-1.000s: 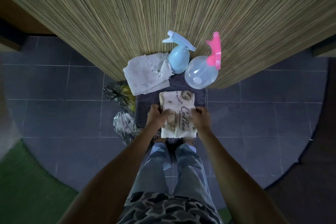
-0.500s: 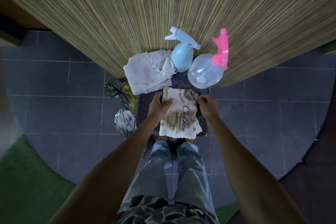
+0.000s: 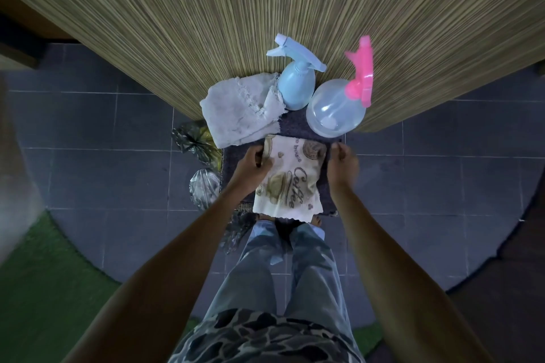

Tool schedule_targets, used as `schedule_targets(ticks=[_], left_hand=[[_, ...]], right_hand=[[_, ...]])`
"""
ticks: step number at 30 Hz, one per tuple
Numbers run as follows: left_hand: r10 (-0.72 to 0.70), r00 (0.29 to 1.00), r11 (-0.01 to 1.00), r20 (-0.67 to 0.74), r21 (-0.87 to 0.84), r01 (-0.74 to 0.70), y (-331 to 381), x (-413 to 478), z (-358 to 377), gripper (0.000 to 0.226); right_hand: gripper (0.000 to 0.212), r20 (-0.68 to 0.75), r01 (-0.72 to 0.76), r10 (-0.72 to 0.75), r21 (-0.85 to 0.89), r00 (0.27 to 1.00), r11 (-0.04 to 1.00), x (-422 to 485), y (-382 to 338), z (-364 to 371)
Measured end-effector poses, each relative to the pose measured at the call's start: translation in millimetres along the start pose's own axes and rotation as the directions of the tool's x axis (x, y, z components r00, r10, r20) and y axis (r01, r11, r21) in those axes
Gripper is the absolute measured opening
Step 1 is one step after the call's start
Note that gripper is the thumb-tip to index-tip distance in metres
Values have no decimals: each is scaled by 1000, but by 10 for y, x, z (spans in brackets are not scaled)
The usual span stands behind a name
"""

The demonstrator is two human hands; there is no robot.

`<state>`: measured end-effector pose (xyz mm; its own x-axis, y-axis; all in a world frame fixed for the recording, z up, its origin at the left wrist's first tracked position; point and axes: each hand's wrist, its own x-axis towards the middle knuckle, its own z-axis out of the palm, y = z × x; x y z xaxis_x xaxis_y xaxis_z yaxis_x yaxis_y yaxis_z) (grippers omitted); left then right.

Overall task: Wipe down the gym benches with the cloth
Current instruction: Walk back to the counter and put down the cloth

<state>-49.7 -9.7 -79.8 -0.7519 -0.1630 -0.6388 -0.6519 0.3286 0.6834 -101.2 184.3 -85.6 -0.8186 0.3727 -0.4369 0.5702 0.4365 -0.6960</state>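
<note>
Two hands, left hand (image 3: 250, 163) and right hand (image 3: 342, 166), pinch the printed cloth (image 3: 292, 183) by its upper corners, spreading it over the floor mat (image 3: 328, 197) near edge, seemingly readying it for wiping.

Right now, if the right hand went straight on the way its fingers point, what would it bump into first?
Most likely the clear spray bottle with the pink trigger, just beyond the right hand, which pinches the coffee-print cloth. Depth is unclear, so it might pass above it.
</note>
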Motion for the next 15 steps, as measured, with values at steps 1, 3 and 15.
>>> schedule_targets(ticks=[1, 3, 15], left_hand=[[-10, 1000, 1000, 0, -17, 10, -20, -12, -10, 44], [-27, 1000, 999, 0, -37, 27, -50, -58, -19, 45], [192, 973, 938, -132, 316, -142, -232, -384, 11, 63]], right_hand=[[17, 54, 21, -21, 7, 998, 1000, -68, 36, 22], [22, 153, 0, -1, 9, 988, 1000, -221, 100, 70], [46, 119, 235, -213, -220, 970, 947, -472, 89, 111]])
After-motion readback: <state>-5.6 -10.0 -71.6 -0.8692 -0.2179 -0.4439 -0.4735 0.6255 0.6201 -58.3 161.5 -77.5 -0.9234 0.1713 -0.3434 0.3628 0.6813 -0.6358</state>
